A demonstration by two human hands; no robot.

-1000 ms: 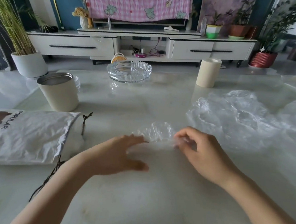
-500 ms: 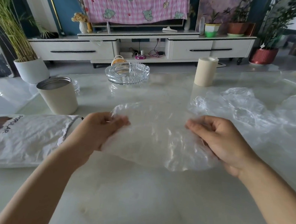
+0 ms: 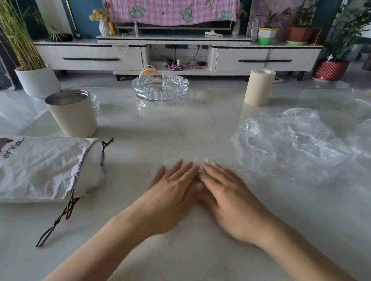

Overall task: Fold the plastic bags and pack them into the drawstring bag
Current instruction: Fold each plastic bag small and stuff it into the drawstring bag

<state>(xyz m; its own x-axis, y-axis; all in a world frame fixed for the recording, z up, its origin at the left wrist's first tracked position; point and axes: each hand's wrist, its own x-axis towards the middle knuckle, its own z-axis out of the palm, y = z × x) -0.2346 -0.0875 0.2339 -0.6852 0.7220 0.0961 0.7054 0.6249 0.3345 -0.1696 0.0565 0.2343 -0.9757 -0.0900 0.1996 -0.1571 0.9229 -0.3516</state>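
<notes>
Both your hands lie flat, palms down, on the pale marble bench (image 3: 204, 124), side by side and angled toward each other so their fingertips nearly meet. Your left hand (image 3: 170, 195) has its fingers (image 3: 182, 170) stretched out straight and close together, gripping nothing; your right hand (image 3: 226, 198) matches it, fingers (image 3: 216, 172) extended and spread flat, also gripping nothing. Both forearms run in from the near edge of the bench, bare, converging toward the hands. Motion blur softens the hands' outlines. Faint glints of clear film show just beyond the fingertips, but you cannot tell from this view how much plastic lies under the palms.

Taking your hands as the landmark: the white crinkled drawstring bag with a brown bear print (image 3: 27, 168) lies on its side to their left, its open mouth facing them and its dark cord (image 3: 59, 221) trailing toward the near edge. The heap of crumpled clear plastic bags (image 3: 297, 142) sits to their right and farther back. Behind and left of the hands stands a cream cylindrical cup with a metal rim (image 3: 72, 113); straight behind, a clear glass ashtray (image 3: 160, 88); behind and right, a beige upright roll (image 3: 258, 87).
</notes>
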